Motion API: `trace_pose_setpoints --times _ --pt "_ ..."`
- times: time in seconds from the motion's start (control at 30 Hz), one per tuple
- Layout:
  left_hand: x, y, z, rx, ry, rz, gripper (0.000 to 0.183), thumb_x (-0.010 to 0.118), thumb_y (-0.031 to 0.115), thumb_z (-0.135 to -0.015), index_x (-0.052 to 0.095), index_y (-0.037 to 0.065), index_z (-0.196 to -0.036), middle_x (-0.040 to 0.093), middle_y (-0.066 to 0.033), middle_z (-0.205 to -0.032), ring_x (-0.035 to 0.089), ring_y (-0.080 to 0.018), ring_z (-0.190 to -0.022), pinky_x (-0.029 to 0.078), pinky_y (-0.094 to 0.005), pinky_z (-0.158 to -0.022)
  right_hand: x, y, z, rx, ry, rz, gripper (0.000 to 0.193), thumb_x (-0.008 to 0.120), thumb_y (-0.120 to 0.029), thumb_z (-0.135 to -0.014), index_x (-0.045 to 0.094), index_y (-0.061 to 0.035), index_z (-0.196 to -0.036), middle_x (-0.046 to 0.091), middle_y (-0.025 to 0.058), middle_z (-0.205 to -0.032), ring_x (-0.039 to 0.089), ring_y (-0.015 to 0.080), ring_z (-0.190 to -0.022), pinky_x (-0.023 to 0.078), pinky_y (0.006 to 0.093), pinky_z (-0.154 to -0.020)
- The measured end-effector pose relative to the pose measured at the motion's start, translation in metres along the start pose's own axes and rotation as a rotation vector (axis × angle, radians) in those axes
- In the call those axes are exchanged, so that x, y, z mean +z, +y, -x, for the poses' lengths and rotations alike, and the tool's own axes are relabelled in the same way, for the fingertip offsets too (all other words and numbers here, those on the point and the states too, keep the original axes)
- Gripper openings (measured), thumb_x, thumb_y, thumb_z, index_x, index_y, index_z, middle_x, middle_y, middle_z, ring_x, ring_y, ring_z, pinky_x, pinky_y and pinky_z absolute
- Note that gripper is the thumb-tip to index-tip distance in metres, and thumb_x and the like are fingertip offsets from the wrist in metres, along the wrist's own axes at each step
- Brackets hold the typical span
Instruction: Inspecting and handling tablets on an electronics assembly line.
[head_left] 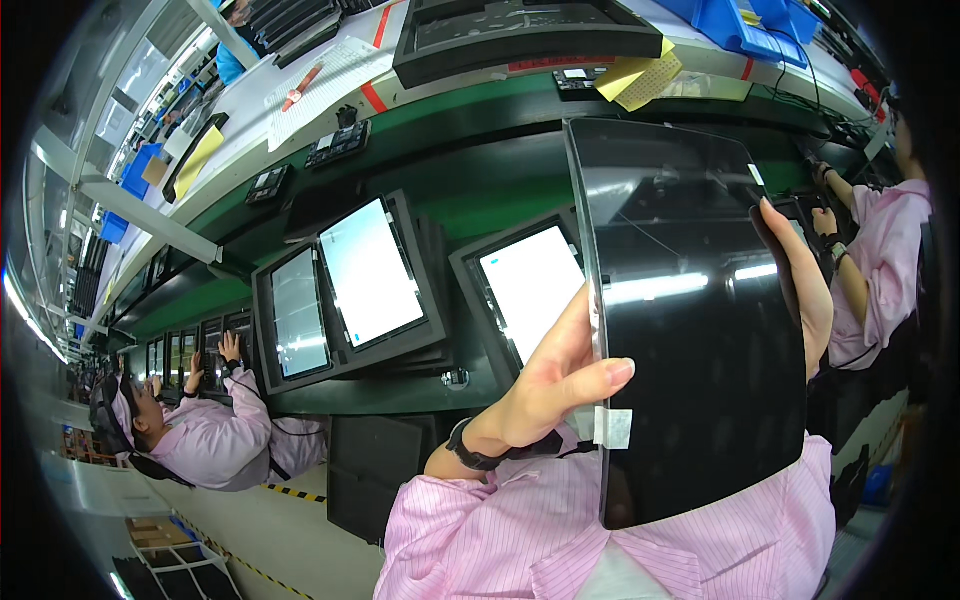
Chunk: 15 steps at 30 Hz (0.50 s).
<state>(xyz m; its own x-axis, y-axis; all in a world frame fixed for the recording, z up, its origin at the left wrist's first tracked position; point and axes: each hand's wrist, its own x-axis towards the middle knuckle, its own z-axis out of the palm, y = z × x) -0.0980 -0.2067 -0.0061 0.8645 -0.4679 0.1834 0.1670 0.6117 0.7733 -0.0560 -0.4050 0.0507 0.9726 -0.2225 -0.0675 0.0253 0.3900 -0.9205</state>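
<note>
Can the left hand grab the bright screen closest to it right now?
Probably not while its fingers are busy: the left hand is holding the dark panel. If free, it likely could, since the bright screen lies nearby, mostly uncovered.

Your black display panel blocks the near right; leftward, you have a narrow bench strip between display trays.

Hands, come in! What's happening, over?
Left hand, right hand: holding dark panel by opposite sides. It's glossy, unlit. Lit screen partly hidden behind left hand.
</note>
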Motion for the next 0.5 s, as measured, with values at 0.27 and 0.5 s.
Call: trace_pose_setpoints --times 0.27,0.5 --pt "-0.001 0.001 -0.001 -0.041 0.063 -0.009 0.070 0.053 0.015 -0.083 0.013 0.002 -0.139 0.040 -0.0027 -0.118 0.040 -0.0052 -0.082 0.035 -0.0204 -0.070 -0.020 -0.002 -0.015 0.659 -0.055 -0.405 0.014 0.058 -0.015 -0.084 0.063 -0.0033 -0.090 0.066 0.0095 -0.081 0.065 0.0190 -0.063 0.054 0.0289 -0.055" --pt "-0.002 0.000 0.000 -0.031 0.064 -0.008 0.073 0.053 0.015 -0.082 0.010 0.002 -0.140 0.037 -0.0038 -0.123 0.041 -0.0063 -0.088 0.036 -0.0209 -0.073 -0.010 0.008 -0.011 0.500 -0.005 -0.412 0.024 0.048 -0.021 -0.090 0.061 -0.0025 -0.097 0.066 0.0113 -0.086 0.066 0.0189 -0.066 0.055 0.0284 -0.053"
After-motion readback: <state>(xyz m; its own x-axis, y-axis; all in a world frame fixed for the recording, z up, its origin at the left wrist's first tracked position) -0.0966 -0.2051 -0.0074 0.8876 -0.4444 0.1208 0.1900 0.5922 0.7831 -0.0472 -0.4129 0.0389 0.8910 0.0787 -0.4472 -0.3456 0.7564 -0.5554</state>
